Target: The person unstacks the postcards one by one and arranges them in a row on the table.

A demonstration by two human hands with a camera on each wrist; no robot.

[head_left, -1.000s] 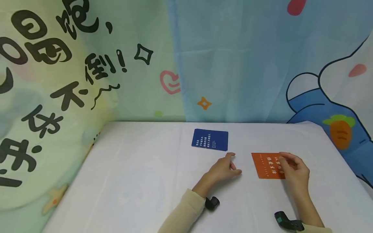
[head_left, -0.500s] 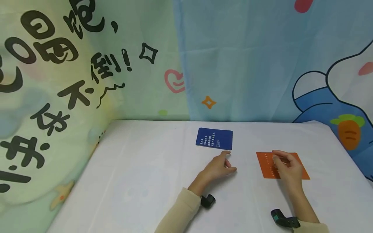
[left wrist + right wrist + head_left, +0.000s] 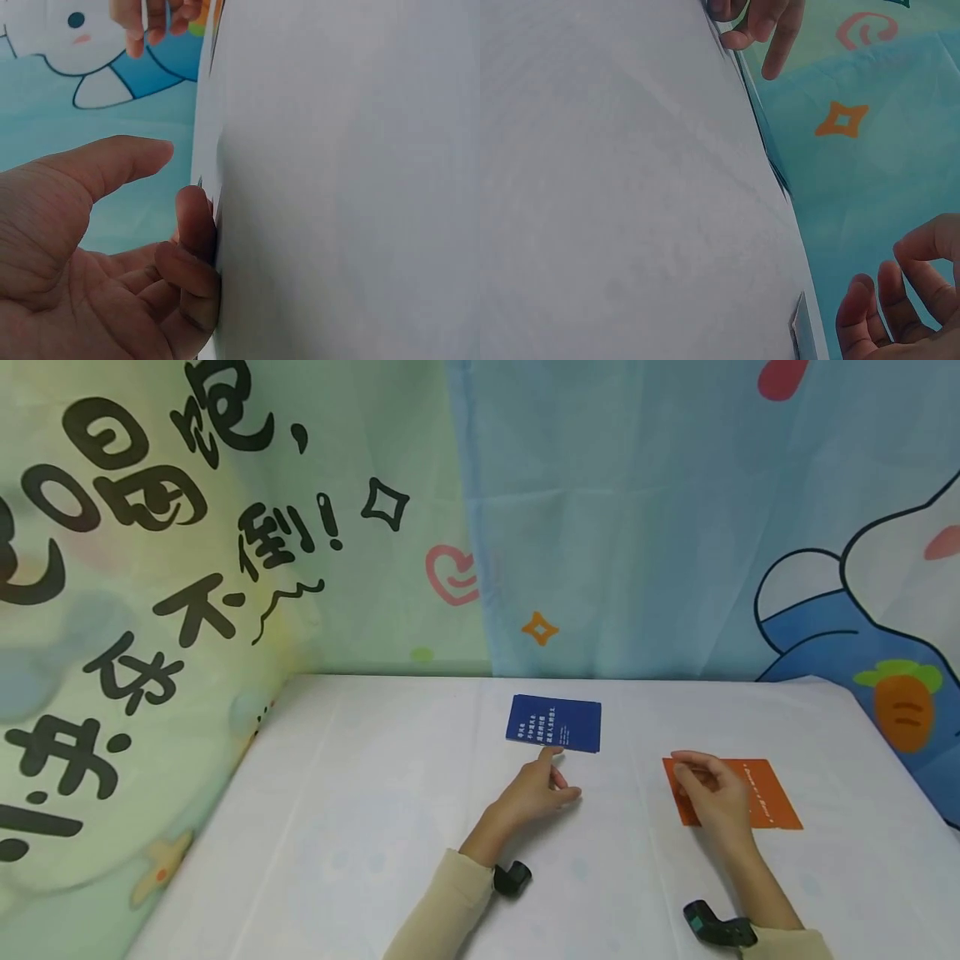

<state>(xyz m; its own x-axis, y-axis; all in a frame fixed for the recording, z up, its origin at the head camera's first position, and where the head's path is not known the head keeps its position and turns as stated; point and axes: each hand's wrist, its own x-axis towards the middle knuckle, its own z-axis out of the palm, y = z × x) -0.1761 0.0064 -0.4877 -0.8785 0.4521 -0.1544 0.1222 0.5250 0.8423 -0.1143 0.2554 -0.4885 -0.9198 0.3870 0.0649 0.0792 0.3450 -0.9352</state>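
Orange card lies just beneath the loosely curled right grip.

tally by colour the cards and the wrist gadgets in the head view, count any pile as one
Blue: 1, the blue card pile (cards inside can't be counted)
Orange: 1, the orange card
Black: 2, the left wrist device and the right wrist device
Total: 4

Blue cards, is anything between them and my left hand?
Nothing visible: in the head view, your left hand is at the near edge of the blue cards. Your right hand is off to one side, over the orange card.
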